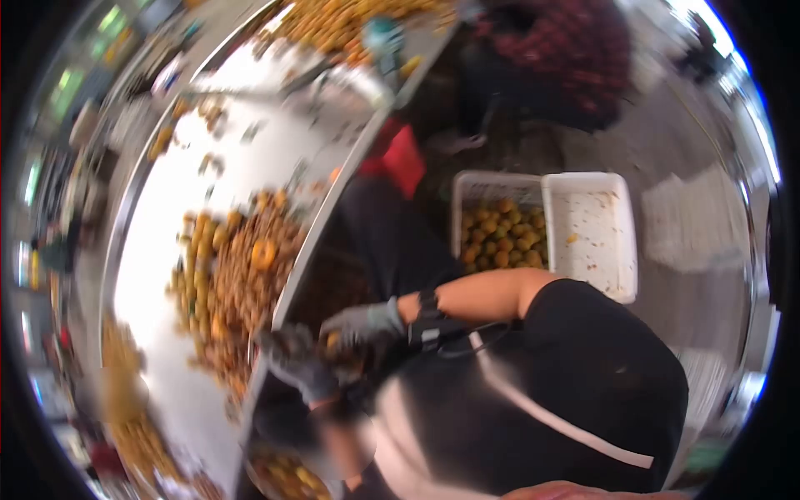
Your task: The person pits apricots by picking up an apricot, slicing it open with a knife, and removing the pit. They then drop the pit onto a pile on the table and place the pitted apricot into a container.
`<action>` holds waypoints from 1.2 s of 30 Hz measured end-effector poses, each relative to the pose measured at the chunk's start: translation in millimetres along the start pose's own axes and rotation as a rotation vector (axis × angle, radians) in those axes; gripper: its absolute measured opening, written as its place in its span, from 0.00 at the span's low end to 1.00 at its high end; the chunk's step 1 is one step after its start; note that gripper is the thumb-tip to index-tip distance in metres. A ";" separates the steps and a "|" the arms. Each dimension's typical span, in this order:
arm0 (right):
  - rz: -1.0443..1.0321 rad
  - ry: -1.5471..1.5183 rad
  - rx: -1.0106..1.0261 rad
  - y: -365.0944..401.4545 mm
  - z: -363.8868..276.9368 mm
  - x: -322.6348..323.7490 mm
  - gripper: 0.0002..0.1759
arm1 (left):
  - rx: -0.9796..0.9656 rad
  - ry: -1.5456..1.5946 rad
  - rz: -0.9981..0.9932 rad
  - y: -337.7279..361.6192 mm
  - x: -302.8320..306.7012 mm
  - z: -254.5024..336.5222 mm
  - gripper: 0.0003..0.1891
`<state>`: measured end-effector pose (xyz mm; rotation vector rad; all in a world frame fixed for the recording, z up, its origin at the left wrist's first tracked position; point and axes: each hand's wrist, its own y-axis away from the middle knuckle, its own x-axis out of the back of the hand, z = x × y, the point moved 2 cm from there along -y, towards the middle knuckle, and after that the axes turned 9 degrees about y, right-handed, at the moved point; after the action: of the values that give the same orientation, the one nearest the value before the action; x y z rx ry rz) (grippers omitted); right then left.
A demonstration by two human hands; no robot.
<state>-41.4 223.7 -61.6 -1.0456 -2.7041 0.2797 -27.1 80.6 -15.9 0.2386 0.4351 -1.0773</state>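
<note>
Both my hands wear grey gloves and are close together at the near edge of a metal table (187, 392). My right hand (360, 325), with a dark band on its wrist, has its fingers curled down over a small orange fruit (334, 340). My left hand (302, 364) is lower, beside the table edge; blur hides whether its fingers hold anything. On the table in front lies a heap of small yellow and brown fruits (246, 283). Below my left hand, a container of yellow-green fruits (287, 479) is partly hidden by my arm.
On the floor to my right stand a crate (458, 212) of orange-green fruits and a white crate (587, 237) with scattered bits inside. A person in a dark red patterned top (575, 50) is farther along the table. More fruits (350, 29) lie at its far end.
</note>
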 end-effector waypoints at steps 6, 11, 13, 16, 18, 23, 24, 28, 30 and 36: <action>-0.126 -0.487 -0.511 -9.4 -33.6 -1.2 0.17 | 0.062 0.211 -0.066 1.4 -6.6 19.6 0.17; -0.131 -0.614 -0.615 -17.7 -44.5 -3.6 0.17 | -0.005 0.389 -0.093 -10.4 5.2 33.2 0.17; -0.160 -0.598 -0.661 -17.7 -48.8 -8.3 0.16 | 0.001 0.367 -0.067 -10.2 7.7 32.4 0.17; -0.172 -0.569 -0.733 -19.4 -50.4 -13.0 0.16 | 0.026 0.347 -0.046 -5.3 4.5 24.3 0.17; -0.174 -0.564 -0.761 -19.0 -50.0 -15.0 0.16 | 0.048 0.329 -0.049 -1.9 4.9 23.0 0.17; -0.090 -0.515 -0.676 -15.0 -53.1 -19.8 0.15 | 0.053 0.291 -0.034 2.3 4.1 22.1 0.16; -0.094 -0.516 -0.678 -14.8 -53.4 -21.0 0.15 | 0.042 0.275 -0.058 3.4 3.0 23.5 0.16; -0.111 -0.437 -0.684 -15.8 -52.9 -21.3 0.17 | 0.075 0.269 -0.041 10.4 1.3 28.6 0.16; -0.127 -0.395 -0.656 -14.8 -52.4 -22.8 0.17 | 0.080 0.239 -0.106 12.2 5.3 25.6 0.14; -0.152 -0.353 -0.651 -9.0 -38.1 -24.3 0.19 | 0.169 0.198 -0.179 13.3 15.9 20.6 0.18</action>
<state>-19.0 204.2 -26.3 -0.9922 -3.2734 -0.5301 -4.3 65.9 -5.1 0.4656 0.5511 -1.2729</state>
